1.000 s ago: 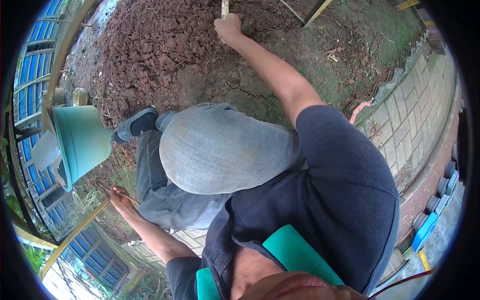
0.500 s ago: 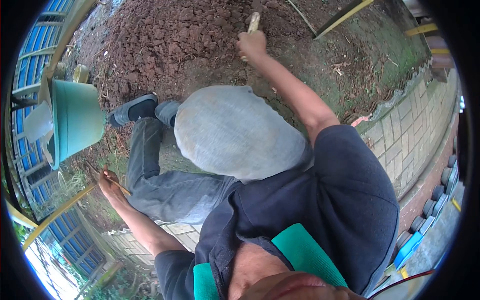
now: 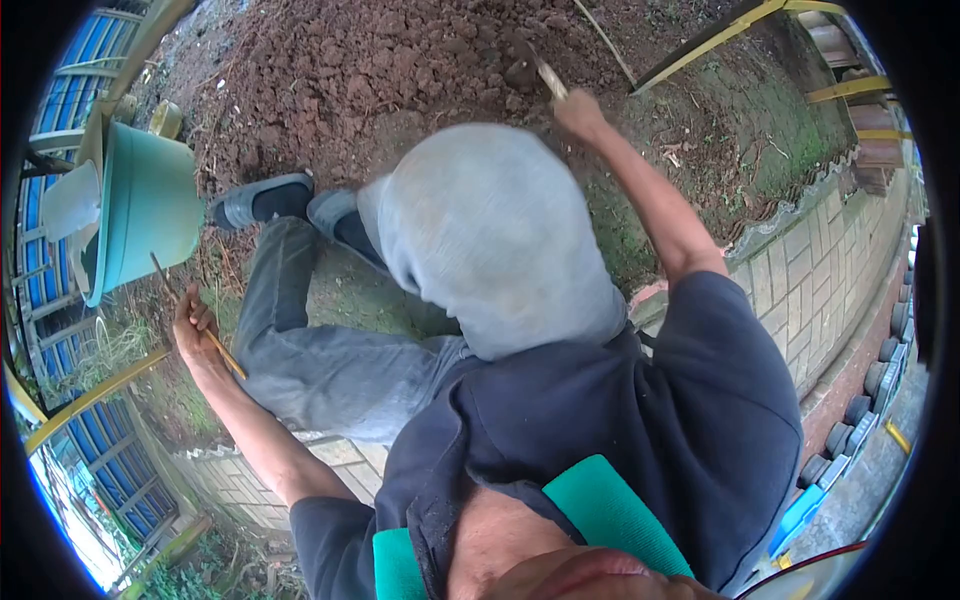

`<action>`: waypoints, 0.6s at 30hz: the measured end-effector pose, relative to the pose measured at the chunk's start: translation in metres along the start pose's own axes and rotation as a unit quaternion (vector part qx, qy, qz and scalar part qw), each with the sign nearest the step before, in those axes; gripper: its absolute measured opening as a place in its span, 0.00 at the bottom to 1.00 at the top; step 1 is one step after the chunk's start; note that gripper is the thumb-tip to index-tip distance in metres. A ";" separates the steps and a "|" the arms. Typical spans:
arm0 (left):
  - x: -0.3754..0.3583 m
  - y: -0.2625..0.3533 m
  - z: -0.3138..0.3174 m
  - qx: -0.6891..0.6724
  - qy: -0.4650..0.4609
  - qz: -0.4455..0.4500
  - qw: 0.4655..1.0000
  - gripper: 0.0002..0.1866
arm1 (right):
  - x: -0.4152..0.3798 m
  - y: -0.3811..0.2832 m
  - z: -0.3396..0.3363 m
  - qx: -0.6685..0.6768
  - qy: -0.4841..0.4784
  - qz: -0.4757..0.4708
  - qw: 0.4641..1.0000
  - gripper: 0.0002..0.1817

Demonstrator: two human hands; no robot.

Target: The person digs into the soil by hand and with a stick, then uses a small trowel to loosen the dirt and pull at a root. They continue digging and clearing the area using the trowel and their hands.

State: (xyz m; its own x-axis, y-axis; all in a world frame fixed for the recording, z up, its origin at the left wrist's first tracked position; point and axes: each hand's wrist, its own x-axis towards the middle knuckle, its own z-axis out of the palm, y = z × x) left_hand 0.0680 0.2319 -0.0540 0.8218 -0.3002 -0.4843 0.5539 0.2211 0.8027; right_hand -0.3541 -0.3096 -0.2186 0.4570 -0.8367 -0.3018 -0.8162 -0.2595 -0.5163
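Observation:
My right hand (image 3: 580, 115) is closed round the pale wooden handle (image 3: 551, 80) of a small digging tool. Its dark metal end (image 3: 522, 72) is at the loose brown soil (image 3: 380, 60). Over on the left, my left hand (image 3: 193, 325) grips a thin stick (image 3: 228, 355), light brown below the fingers and dark above them. That hand is out beside my bent leg (image 3: 310, 375), below the green bucket (image 3: 150, 205). My other knee (image 3: 490, 220), in worn grey cloth, fills the middle between the two hands.
A greyish container (image 3: 72, 200) sits against the bucket. Blue fencing (image 3: 55, 300) stands at the left. A bamboo pole (image 3: 700, 45) slants at the upper right, and a brick-paved path (image 3: 800, 260) runs along the right. My shoes (image 3: 262, 200) rest at the soil's edge.
My right hand has moved right and slightly nearer to me with the tool. My left hand has shifted left and up with the stick, and the grey knee has swung right.

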 end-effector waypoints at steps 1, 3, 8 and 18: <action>-0.008 -0.002 -0.002 0.021 0.012 -0.007 1.000 0.13 | -0.011 -0.009 -0.013 -0.001 -0.029 -0.003 1.000 0.25; -0.004 -0.002 -0.005 0.024 0.002 -0.013 1.000 0.13 | -0.024 -0.023 -0.021 0.045 0.111 -0.041 0.992 0.25; -0.018 -0.003 0.009 0.028 0.022 0.021 0.999 0.13 | -0.046 0.007 0.029 0.081 0.107 0.009 0.991 0.24; -0.012 -0.027 0.096 0.369 -0.041 -0.003 0.928 0.11 | -0.029 -0.033 -0.073 0.199 -0.123 0.050 0.971 0.15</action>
State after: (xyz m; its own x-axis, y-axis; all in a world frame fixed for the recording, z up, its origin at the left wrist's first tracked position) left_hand 0.0304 0.1403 -0.0368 0.7889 -0.3763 -0.4859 0.2907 -0.4680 0.8345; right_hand -0.3658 -0.3120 -0.1347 0.4936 -0.6945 -0.5234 -0.6821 0.0641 -0.7285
